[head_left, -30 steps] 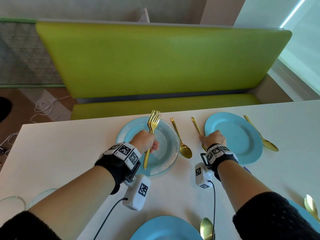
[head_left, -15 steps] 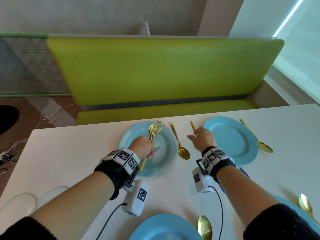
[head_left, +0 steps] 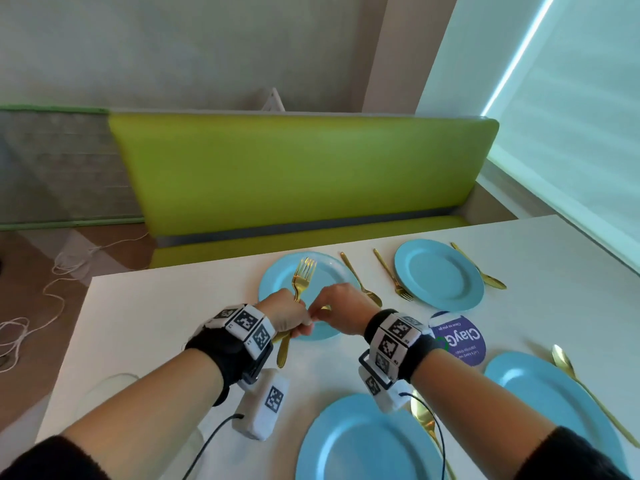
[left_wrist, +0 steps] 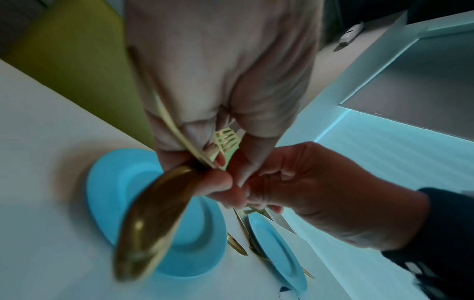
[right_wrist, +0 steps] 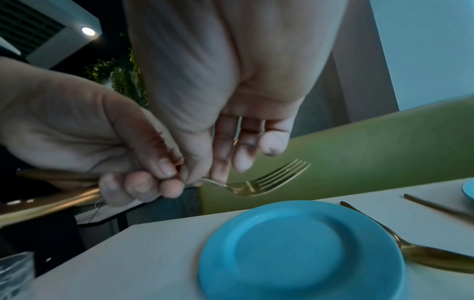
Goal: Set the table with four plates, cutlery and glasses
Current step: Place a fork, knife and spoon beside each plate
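Note:
My left hand [head_left: 300, 326] grips a bundle of gold forks [head_left: 304, 271] by the handles, tines up, above the far left blue plate [head_left: 277, 285]. My right hand [head_left: 317, 315] meets it and pinches the neck of one fork [right_wrist: 266, 182] between thumb and forefinger. In the left wrist view the handle ends [left_wrist: 146, 227] stick out below my fist. Another fork [head_left: 393, 275] lies left of the far right plate [head_left: 438, 275], with a gold spoon [head_left: 479, 270] on that plate's right. A spoon [head_left: 360, 282] lies right of the far left plate. Two more blue plates [head_left: 363, 441] [head_left: 554, 410] sit near me, each with a spoon.
A purple round coaster [head_left: 457, 336] lies between the right-hand plates. A clear glass [right_wrist: 15, 274] stands at the table's near left. A green bench [head_left: 298, 168] runs behind the table's far edge. Cables lie on the floor at the left.
My right hand has let go of the fork beside the far right plate and moved left to the forks in my left hand. The left hand has drawn slightly nearer to me.

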Demonstrator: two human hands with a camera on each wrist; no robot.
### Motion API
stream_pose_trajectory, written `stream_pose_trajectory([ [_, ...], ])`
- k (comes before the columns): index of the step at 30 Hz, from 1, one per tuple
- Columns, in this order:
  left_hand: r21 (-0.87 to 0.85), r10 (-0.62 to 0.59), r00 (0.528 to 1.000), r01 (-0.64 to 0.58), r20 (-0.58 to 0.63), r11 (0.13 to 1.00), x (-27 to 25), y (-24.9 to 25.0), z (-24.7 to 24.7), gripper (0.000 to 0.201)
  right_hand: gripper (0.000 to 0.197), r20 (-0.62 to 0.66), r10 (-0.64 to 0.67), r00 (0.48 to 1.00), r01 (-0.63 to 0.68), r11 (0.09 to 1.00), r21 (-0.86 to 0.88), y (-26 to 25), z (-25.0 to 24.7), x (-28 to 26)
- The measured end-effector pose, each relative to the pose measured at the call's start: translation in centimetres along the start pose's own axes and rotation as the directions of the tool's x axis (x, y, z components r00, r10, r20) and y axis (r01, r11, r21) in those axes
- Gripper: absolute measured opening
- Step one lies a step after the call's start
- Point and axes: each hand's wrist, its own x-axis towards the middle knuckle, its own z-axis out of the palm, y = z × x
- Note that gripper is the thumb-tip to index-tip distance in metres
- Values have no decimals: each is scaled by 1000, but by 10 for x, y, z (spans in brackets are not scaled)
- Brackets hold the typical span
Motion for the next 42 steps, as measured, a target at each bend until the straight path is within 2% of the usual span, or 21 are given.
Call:
stream_pose_trajectory([
  [3,32,16,997,-18,69,999,-14,-13,-21,12,21,4,-3,1000,4,1000,-18,-25,4,-4],
  [6,-3,18,999,-18,46,1000,-21,-25,-43,16,18,-39,-1,999,1,1000,-4,-47,11,1],
  [11,-158,-11,992,-9,-122,987,-14,-41,-88,24,17,-122,61,991,-56,997,46,-72,14,23],
  [14,-245,-60,970,0,-237,970,-4,-51,-110,19,20,-128,138,982,-133,990,45,-75,13,38],
  [17,-317,-104,953,8,-286,949,4,-59,-126,17,25,-110,244,963,-243,970,29,-74,19,55],
  [25,-381,-75,976,-8,-203,924,19,-63,-128,18,25,35,433,901,-433,901,8,-85,52,96],
  [32,-384,-36,989,-21,-142,923,25,-64,-125,15,34,156,477,865,-466,879,-105,-95,78,122],
  [39,-369,-46,988,-11,-147,929,29,-71,-129,15,34,115,551,827,-560,826,71,-94,95,127],
  [42,-365,-53,986,-9,-159,931,30,-72,-130,15,32,125,551,825,-562,824,75,-92,101,127],
])
